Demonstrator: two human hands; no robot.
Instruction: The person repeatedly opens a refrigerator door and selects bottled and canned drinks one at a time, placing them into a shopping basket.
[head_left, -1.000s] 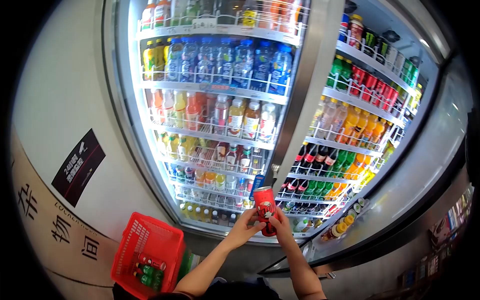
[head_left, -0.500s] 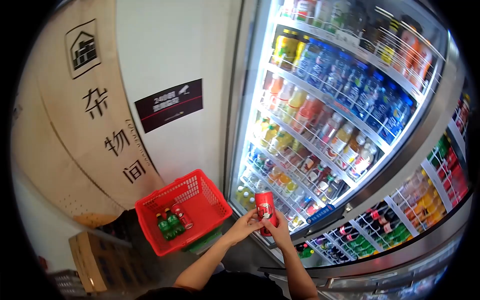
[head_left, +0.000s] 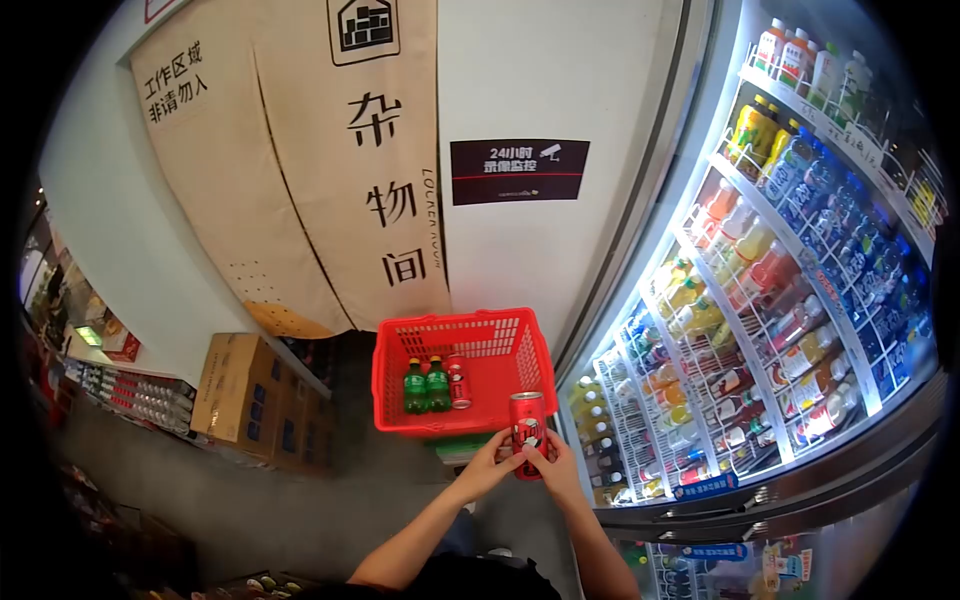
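Between my two hands I hold a red drink can [head_left: 527,420] upright, its silver top facing up. My left hand [head_left: 490,468] grips its left side and my right hand [head_left: 556,470] its right side, with the thumbs on the front. Just beyond the can is a red plastic shopping basket [head_left: 400,328]. Inside it stand two green soda bottles, a left one [head_left: 414,388] and a right one [head_left: 438,386], beside another red can [head_left: 459,384]. The held can overlaps the basket's near right corner in view.
A lit drinks fridge [head_left: 640,300] with several shelves of bottles stands at the right. Cardboard boxes [head_left: 232,392] are stacked on the floor at the left. Behind the basket hang a beige curtain [head_left: 300,170] and a white wall [head_left: 510,80] with a dark sign [head_left: 520,172].
My view has swung right-to-left, so the basket now lies nearly in front of me and the fridge sits farther right. The can stays in both hands.
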